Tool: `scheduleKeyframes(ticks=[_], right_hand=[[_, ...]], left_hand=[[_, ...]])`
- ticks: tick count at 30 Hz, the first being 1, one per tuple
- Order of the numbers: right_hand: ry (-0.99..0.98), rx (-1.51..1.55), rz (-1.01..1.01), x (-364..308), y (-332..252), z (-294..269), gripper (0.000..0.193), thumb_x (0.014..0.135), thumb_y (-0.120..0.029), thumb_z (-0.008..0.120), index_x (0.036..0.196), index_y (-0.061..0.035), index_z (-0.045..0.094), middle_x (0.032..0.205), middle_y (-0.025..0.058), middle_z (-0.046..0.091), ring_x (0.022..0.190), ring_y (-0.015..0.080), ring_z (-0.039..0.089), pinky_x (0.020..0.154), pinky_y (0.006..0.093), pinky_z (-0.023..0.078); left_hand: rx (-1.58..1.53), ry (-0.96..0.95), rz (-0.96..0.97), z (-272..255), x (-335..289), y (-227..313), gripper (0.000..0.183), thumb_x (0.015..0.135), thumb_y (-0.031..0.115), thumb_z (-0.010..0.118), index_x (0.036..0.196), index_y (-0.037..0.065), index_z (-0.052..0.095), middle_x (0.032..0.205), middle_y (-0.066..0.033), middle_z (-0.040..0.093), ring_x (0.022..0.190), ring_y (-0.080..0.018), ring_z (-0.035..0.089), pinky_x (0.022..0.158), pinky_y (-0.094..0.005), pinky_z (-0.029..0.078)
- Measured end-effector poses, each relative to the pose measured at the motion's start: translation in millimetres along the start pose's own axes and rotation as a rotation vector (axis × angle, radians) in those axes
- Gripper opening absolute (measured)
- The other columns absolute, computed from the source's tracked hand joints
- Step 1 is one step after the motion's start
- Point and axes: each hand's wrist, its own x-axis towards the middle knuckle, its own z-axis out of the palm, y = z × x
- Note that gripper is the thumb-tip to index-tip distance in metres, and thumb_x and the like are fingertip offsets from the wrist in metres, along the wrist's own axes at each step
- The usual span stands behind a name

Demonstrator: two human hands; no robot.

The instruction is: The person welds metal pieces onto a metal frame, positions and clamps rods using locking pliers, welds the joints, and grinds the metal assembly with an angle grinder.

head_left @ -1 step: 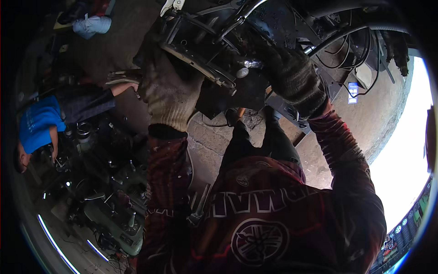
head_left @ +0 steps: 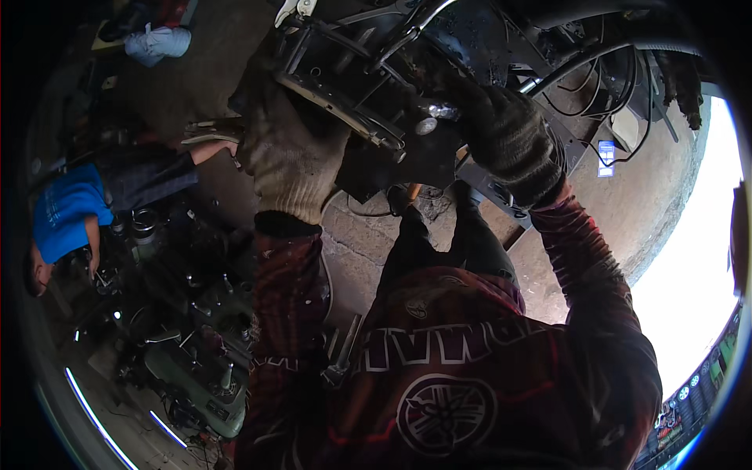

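Observation:
A dark metal frame (head_left: 337, 106) of bars and plates sits at the top middle. My left hand (head_left: 290, 149), in a soiled knit glove, is closed at the frame's left side; its fingertips are lost in shadow. To the right, my gloved right hand (head_left: 509, 137) has its fingers curled, and whatever they hold is too dark to make out. Beside those fingers shows a shiny piece (head_left: 440, 111), with a rounded metal knob (head_left: 425, 125) just below. A silver clamp-like tool (head_left: 296, 9) stands at the frame's upper left corner.
Another person in a blue shirt (head_left: 70, 211) is at the left, among dark machine parts and a green machine (head_left: 200, 392). Black cables (head_left: 627, 102) hang at the upper right, near a blue-and-white card (head_left: 605, 159). An adjustable-wrench-like tool (head_left: 342, 348) lies by my left forearm.
My right hand has shifted very slightly, and the shiny piece and knob beside it have moved a little to the right. The left hand and the frame look the same.

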Motion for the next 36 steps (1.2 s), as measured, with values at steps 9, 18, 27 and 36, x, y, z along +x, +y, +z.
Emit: scheduleKeyframes(ticks=[9, 18, 27, 36], right_hand=[[0.135, -0.017, 0.707, -141.8, -14.4, 22.9, 0.050, 0.083, -0.016, 0.075, 0.129, -0.0055, 0.058, 0.100, 0.0168, 0.070, 0.089, 0.0356, 0.070, 0.073, 0.0423, 0.056], [0.030, 0.171, 0.538, -116.4, -23.1, 7.6, 0.047, 0.086, -0.011, 0.071, 0.129, -0.0008, 0.056, 0.102, 0.0166, 0.071, 0.093, 0.0343, 0.070, 0.080, 0.0409, 0.056], [0.059, 0.149, 0.056, -10.2, -12.6, 17.4, 0.057, 0.080, -0.017, 0.073, 0.133, -0.0056, 0.056, 0.098, 0.0131, 0.071, 0.082, 0.0320, 0.071, 0.071, 0.0387, 0.058], [0.065, 0.020, 0.003, 1.1, -13.9, 23.1, 0.058, 0.081, -0.021, 0.074, 0.134, -0.0057, 0.056, 0.099, 0.0133, 0.070, 0.085, 0.0315, 0.070, 0.072, 0.0397, 0.058]], left_hand=[[0.047, 0.004, -0.012, -6.6, -1.3, 4.3, 0.092, 0.073, 0.047, 0.083, 0.142, 0.005, 0.039, 0.130, -0.0212, 0.056, 0.118, -0.0407, 0.058, 0.094, -0.0496, 0.051], [0.151, 0.025, -0.041, -5.7, -2.6, 14.4, 0.093, 0.077, 0.048, 0.078, 0.144, -0.001, 0.037, 0.134, -0.0227, 0.054, 0.121, -0.0418, 0.057, 0.097, -0.0506, 0.051], [0.125, 0.096, 0.043, -3.3, -2.9, 11.5, 0.095, 0.073, 0.048, 0.082, 0.138, -0.008, 0.040, 0.122, -0.0281, 0.057, 0.107, -0.0416, 0.063, 0.089, -0.0502, 0.055], [0.115, 0.127, 0.125, 1.6, -3.0, 0.7, 0.092, 0.075, 0.045, 0.080, 0.138, -0.007, 0.038, 0.124, -0.0281, 0.056, 0.111, -0.0422, 0.060, 0.094, -0.0503, 0.051]])
